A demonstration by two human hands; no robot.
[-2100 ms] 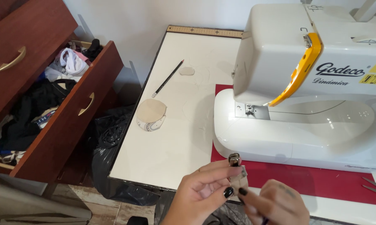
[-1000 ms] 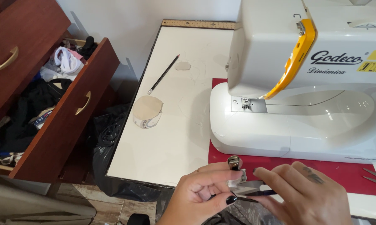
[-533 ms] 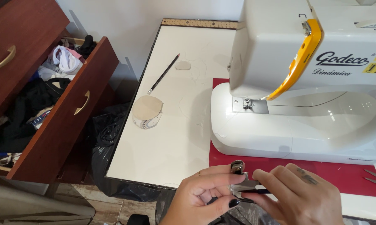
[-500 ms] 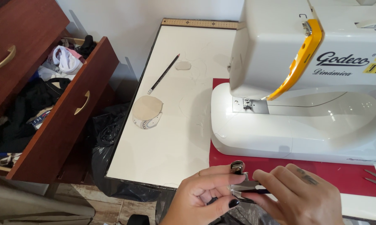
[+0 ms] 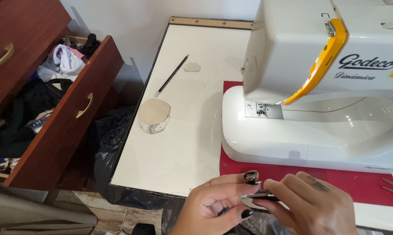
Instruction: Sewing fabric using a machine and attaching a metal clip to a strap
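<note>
My left hand (image 5: 218,204) and my right hand (image 5: 312,206) meet at the table's near edge, in front of the white sewing machine (image 5: 318,91). Between their fingertips they pinch a small pale piece of material (image 5: 249,203). My right hand also grips a thin dark tool (image 5: 266,196) laid against that piece. What the tool is cannot be told. Dark fabric lies below the hands, mostly hidden.
The machine stands on a red mat (image 5: 353,180) on a white table (image 5: 179,143). A pencil (image 5: 171,76), a small oval cutout (image 5: 191,67) and a round beige fabric piece (image 5: 154,115) lie to the left. An open wooden drawer (image 5: 52,130) full of clothes and a black bag (image 5: 113,143) sit left of the table. Metal tips (image 5: 392,187) at the right edge.
My right hand has come up over the small piece and closed on it together with my left hand. The view has shifted slightly.
</note>
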